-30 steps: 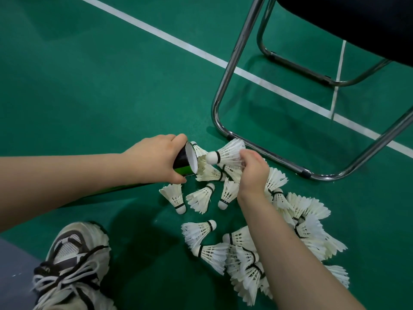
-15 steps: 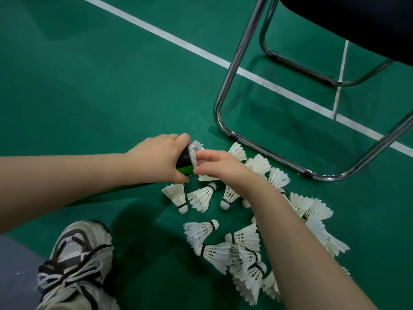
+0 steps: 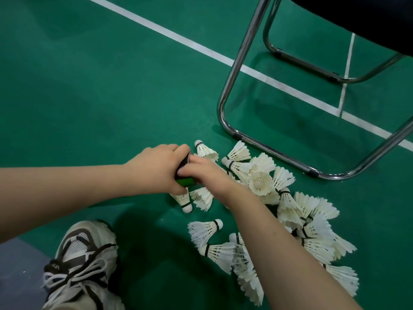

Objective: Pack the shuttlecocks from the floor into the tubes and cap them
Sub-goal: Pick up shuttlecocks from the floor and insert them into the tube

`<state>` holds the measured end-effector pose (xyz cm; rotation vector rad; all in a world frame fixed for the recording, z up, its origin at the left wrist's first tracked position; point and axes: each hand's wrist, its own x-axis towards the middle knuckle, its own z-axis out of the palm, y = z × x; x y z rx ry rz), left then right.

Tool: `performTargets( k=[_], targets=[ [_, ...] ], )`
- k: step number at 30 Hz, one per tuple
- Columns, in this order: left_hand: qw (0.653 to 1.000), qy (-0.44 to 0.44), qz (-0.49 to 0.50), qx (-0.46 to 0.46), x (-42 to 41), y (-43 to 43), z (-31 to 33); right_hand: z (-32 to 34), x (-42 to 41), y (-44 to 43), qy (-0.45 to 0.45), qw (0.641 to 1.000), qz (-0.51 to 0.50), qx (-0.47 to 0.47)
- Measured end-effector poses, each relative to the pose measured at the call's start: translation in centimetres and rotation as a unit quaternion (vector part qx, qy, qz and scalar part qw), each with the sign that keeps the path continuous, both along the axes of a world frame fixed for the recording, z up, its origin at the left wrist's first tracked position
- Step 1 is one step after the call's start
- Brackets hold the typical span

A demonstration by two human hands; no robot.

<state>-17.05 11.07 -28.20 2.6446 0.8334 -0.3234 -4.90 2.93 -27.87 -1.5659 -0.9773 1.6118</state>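
Note:
My left hand grips a dark shuttlecock tube with a green band close to its open end, holding it low over the green floor. My right hand is pressed against the tube's mouth with its fingertips reaching in. The shuttlecock it fed in is hidden behind the fingers. Several white feather shuttlecocks lie in a loose pile on the floor to the right and below my hands. One lies just beyond the tube, and two lie right beneath it.
A chrome chair frame stands on the floor just beyond the pile, its dark seat at the top right. A white court line crosses diagonally. My laced sneaker is at the bottom left, beside a grey mat.
My right hand carried a shuttlecock from above the pile to the tube's mouth and pushed it in until it went out of sight. The left hand kept hold of the tube.

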Motion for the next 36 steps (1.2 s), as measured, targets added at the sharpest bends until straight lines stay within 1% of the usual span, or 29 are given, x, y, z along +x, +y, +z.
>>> performTargets(
  k=[2, 3, 5, 6, 8, 11, 12, 14, 16, 18, 20, 22, 23, 24, 26, 27, 29, 30, 31, 32, 33, 35, 36],
  targets=[
    [1.000, 0.004, 0.025, 0.008, -0.4, 0.7, 0.0, -0.5, 1.0, 0.6, 0.026, 0.993, -0.112, 0.033],
    [0.999, 0.008, 0.031, 0.013, -0.6, 0.9, 0.0, -1.0, 1.6, 0.8, 0.016, 0.987, -0.158, 0.030],
    [0.999, 0.016, 0.034, 0.017, -1.3, 1.0, -0.2, -2.2, 2.6, 0.9, -0.049, 0.976, -0.211, 0.006],
    [0.999, 0.018, 0.035, 0.016, -1.6, 1.1, -0.3, -2.7, 2.8, 0.8, -0.089, 0.973, -0.212, -0.007],
    [0.999, 0.019, 0.037, 0.014, -2.1, 1.3, -0.3, -4.1, 2.6, 0.5, -0.169, 0.971, -0.165, -0.026],
    [0.999, 0.008, 0.046, 0.014, -2.3, 1.7, -0.1, -6.2, 0.9, 0.3, -0.269, 0.962, -0.044, -0.020],
    [0.999, 0.005, 0.050, 0.014, -2.3, 1.8, 0.0, -6.9, 0.3, 0.3, -0.312, 0.950, 0.002, -0.006],
    [0.998, 0.000, 0.054, 0.014, -2.4, 2.0, 0.2, -8.0, -0.9, 0.3, -0.395, 0.914, 0.093, 0.023],
    [0.998, -0.007, 0.058, 0.016, -2.5, 2.1, 0.4, -8.6, -1.7, 0.1, -0.444, 0.882, 0.156, 0.030],
    [0.998, -0.008, 0.060, 0.016, -2.6, 2.0, 0.7, -8.9, -2.0, -0.2, -0.468, 0.866, 0.172, 0.032],
    [0.998, -0.004, 0.061, 0.015, -2.7, 2.0, 0.8, -9.1, -1.9, -0.3, -0.492, 0.856, 0.152, 0.034],
    [0.998, -0.003, 0.061, 0.013, -2.8, 2.0, 0.8, -9.0, -1.3, -0.3, -0.504, 0.855, 0.124, 0.017],
    [0.998, -0.002, 0.061, 0.011, -2.8, 2.0, 0.8, -8.9, -0.9, -0.4, -0.491, 0.866, 0.097, -0.001],
    [0.998, -0.001, 0.061, 0.010, -2.9, 2.0, 0.8, -8.7, -0.5, -0.6, -0.459, 0.887, 0.051, -0.020],
    [0.998, -0.001, 0.062, 0.008, -2.9, 2.0, 0.7, -8.2, 0.5, -0.9, -0.356, 0.930, -0.079, -0.049],
    [0.998, -0.001, 0.063, 0.009, -2.9, 2.1, 0.8, -8.1, 1.1, -1.0, -0.296, 0.943, -0.142, -0.056],
    [0.998, -0.003, 0.065, 0.011, -2.8, 2.1, 0.7, -8.0, 2.1, -1.1, -0.187, 0.953, -0.234, -0.055],
    [0.998, -0.005, 0.064, 0.011, -2.8, 2.1, 0.7, -7.8, 2.5, -1.2, -0.158, 0.950, -0.262, -0.053],
    [0.998, -0.006, 0.064, 0.012, -2.8, 2.1, 0.6, -7.8, 3.0, -1.3, -0.158, 0.946, -0.277, -0.054],
    [0.998, -0.005, 0.064, 0.011, -2.8, 2.1, 0.6, -7.8, 3.4, -1.6, -0.185, 0.942, -0.273, -0.060],
    [0.998, -0.002, 0.063, 0.010, -2.7, 2.0, 0.6, -7.8, 3.9, -1.9, -0.231, 0.938, -0.247, -0.072],
    [0.998, 0.006, 0.058, 0.008, -2.6, 1.9, 0.5, -8.0, 4.6, -2.6, -0.325, 0.927, -0.146, -0.116],
    [0.998, 0.008, 0.056, 0.009, -2.6, 1.8, 0.5, -8.0, 4.8, -3.0, -0.351, 0.922, -0.089, -0.137]
  ],
)
